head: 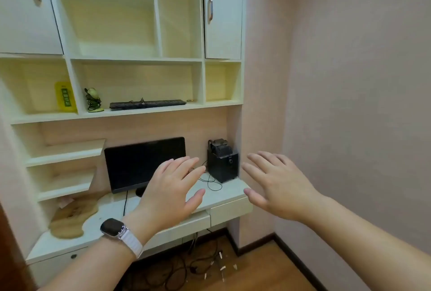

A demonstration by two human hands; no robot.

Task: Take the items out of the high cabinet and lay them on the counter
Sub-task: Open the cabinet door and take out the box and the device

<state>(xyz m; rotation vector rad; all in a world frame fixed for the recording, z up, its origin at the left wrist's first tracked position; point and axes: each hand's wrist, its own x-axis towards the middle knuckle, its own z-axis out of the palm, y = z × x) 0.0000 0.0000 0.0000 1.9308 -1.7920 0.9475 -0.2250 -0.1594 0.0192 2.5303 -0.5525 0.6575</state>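
My left hand (170, 188), with a watch on its wrist, and my right hand (277, 185) are both raised in front of me, fingers spread, holding nothing. They hover above the white counter (228, 191). On the open cabinet shelf (140, 111) above lie a black keyboard (147, 104), a small green figurine (93, 100) wound with a cord, a yellow packet (65, 96) in the left compartment and a tiny object (190, 100) to the right of the keyboard. Two closed cabinet doors, the left door (25, 11) and the right door (222, 11), flank the bare upper shelves.
A black monitor (140, 162) and a black speaker box (221, 162) with thin cables stand on the counter. A tan cloth (72, 218) lies at its left end. Drawers (229, 211) sit under the counter. Cables and plugs (205, 265) litter the wooden floor. A pink wall is on the right.
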